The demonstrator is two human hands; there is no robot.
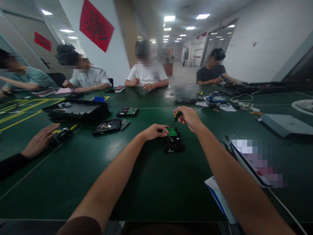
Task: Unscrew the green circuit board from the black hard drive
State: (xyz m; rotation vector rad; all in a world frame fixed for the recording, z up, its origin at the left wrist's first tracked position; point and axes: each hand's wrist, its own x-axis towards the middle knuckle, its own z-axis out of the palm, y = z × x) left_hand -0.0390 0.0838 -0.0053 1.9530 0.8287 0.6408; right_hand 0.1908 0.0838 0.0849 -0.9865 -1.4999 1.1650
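Note:
On the green table in front of me lies a black hard drive [173, 145] with its green circuit board [171, 131] facing up. My left hand [156, 132] grips the drive's left far side, thumb on the board and the other fingers along the edge. A screwdriver [177, 115] with a dark handle with yellow marks is held in my right hand [188, 118]. Its thin shaft points down to the far edge of the board; whether the tip sits in a screw is too small to tell. A few tiny bits lie beside the drive, probably screws.
Left of the drive lie another hard drive [107, 126], a loose circuit board [125, 124] and a further drive [127, 111]. A black tray [75, 109] stands behind them. A co-worker's hand [40, 143] reaches in from the left. A phone-like device, cables and a metal case [287, 124] occupy the right.

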